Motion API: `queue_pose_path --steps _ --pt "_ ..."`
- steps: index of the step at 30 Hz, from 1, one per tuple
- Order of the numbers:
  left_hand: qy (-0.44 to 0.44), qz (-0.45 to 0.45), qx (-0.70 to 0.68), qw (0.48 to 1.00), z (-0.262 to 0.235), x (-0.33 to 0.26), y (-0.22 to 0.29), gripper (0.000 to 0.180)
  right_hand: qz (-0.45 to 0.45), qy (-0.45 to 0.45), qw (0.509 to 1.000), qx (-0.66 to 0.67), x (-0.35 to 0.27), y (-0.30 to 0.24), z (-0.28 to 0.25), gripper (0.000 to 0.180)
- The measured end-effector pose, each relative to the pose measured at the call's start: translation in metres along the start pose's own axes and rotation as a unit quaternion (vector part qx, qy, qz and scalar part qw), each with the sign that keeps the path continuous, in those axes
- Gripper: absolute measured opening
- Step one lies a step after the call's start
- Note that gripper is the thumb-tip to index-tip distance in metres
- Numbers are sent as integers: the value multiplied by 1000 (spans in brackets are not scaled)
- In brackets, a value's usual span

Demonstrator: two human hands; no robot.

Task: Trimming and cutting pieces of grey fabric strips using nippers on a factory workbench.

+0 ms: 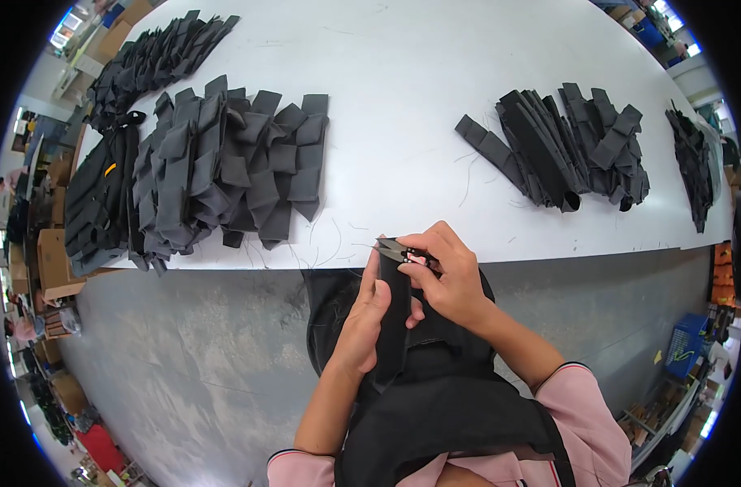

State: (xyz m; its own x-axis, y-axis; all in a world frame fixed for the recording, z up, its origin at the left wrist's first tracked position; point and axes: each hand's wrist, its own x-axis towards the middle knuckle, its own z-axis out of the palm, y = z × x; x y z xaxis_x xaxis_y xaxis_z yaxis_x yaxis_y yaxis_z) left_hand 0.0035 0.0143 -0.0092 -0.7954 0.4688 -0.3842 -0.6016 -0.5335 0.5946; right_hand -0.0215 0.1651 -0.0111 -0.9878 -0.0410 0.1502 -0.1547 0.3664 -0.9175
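Observation:
My left hand [365, 321] is closed round a long black fabric strip [392, 316], held upright just off the table's near edge. In my right hand [451, 276] is a pair of thread snips [393, 249] with dark metal blades. Their tips lie at the strip's top end, beside my left fingertips, where a loose thread sticks out to the left. Whether the blades are cutting the thread I cannot tell.
On the white table [395, 122], a big pile of dark fabric pieces [232, 154] lies left, with black items [103, 191] beside it. More strips [541, 146] lie right, and a dark bundle [692, 166] sits at the right edge. Thread scraps are scattered about.

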Motion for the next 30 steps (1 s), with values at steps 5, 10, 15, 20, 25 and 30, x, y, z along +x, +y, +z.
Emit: queue_pose_path --steps 5,10,15,20,25,30 --pt "18 14 51 998 4 -4 0 71 20 17 999 41 0 -10 1 23" --pt "6 18 26 999 1 -3 -1 69 81 45 983 156 -11 6 1 20" --pt "2 3 -3 1000 2 -5 1 70 103 27 983 147 -17 -1 -1 15" --pt "-11 -2 4 1000 -2 -7 3 70 60 28 995 71 -9 -8 -4 15" --pt "-59 -65 47 995 -8 -13 14 73 19 3 1000 24 -3 -2 -17 16" --pt "-75 -96 52 991 -16 -15 22 69 -91 -78 991 -54 12 5 -50 25"
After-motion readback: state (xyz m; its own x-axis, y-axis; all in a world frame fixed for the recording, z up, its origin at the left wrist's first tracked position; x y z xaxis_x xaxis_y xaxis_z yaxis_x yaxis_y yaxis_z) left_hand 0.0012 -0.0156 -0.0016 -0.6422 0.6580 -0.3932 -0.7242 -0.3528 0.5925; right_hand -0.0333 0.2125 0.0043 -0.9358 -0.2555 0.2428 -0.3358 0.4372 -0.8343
